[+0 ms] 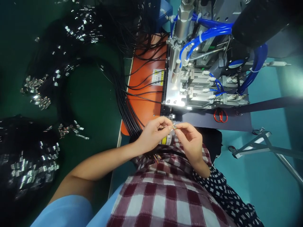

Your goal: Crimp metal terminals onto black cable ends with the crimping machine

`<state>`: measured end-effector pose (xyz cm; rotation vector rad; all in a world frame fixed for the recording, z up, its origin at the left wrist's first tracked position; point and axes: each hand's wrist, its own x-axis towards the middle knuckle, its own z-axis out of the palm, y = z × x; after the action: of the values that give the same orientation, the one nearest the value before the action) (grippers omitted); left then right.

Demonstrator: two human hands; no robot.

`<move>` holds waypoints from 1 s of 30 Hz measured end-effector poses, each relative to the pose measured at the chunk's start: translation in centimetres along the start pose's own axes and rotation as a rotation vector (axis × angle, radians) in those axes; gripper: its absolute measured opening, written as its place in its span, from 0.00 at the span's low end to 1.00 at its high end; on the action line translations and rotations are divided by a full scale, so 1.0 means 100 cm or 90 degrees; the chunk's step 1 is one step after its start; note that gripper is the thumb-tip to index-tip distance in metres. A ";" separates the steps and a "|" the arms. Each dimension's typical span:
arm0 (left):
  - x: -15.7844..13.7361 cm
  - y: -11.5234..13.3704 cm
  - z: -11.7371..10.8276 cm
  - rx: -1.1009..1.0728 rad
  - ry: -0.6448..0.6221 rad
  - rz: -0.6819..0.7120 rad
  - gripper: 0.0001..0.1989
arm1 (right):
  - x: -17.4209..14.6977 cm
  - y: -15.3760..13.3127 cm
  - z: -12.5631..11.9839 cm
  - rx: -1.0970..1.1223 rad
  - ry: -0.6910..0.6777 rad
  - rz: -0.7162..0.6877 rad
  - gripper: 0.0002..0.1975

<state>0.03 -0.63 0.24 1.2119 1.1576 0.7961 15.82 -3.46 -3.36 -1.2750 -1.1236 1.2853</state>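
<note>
My left hand (156, 134) is closed in a pinch on the end of a black cable, most of which its fingers hide. Thin coloured wires (174, 127) stick out from that end. Fingertips of my right hand (191, 141) pinch these same wires from the other side. Both hands meet just in front of the machine's near edge, above a yellow and white label (167, 140). A thick bundle of black cables (127, 115) runs beneath my left wrist. Its stripped, coloured wire ends (157, 157) lie against the checked apron (163, 189).
A metal machine (177, 91) with blue air hoses (213, 31) stands ahead on an orange plate (139, 101). Red-handled scissors (220, 116) lie to its right. Piles of black cables with shiny metal connectors (35, 167) cover the dark green table (94, 94) at left.
</note>
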 end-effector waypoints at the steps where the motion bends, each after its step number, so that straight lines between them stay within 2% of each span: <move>1: 0.000 0.000 0.000 -0.002 0.002 -0.002 0.05 | 0.000 0.000 -0.001 -0.018 -0.001 -0.015 0.05; 10: 0.000 0.001 0.001 0.000 0.010 -0.017 0.05 | 0.002 -0.005 0.001 -0.203 0.038 -0.178 0.03; 13: -0.001 0.003 0.000 0.011 0.010 -0.019 0.04 | 0.003 -0.005 0.001 -0.230 0.057 -0.248 0.04; 16: -0.001 0.001 0.000 0.020 0.008 -0.005 0.04 | 0.005 -0.007 0.000 -0.243 0.042 -0.277 0.05; 18: -0.001 -0.001 0.001 0.023 0.012 0.012 0.04 | 0.007 -0.009 -0.001 -0.240 0.028 -0.262 0.05; 21: 0.000 -0.006 0.001 0.035 0.025 0.064 0.04 | 0.010 -0.009 -0.002 -0.178 0.006 -0.176 0.06; 24: 0.003 -0.011 -0.002 0.099 0.033 0.175 0.04 | 0.014 -0.005 -0.004 -0.083 -0.027 -0.070 0.06; 26: 0.006 -0.013 -0.006 0.135 0.007 0.240 0.04 | 0.015 -0.002 -0.006 -0.034 -0.059 -0.015 0.06; 30: 0.013 -0.010 -0.013 0.214 -0.048 0.243 0.03 | 0.022 0.005 -0.012 0.012 -0.090 0.044 0.07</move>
<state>-0.98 0.70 -0.96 1.7640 1.0373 0.8479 17.05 -1.37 -4.17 -1.2349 -1.1718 1.4529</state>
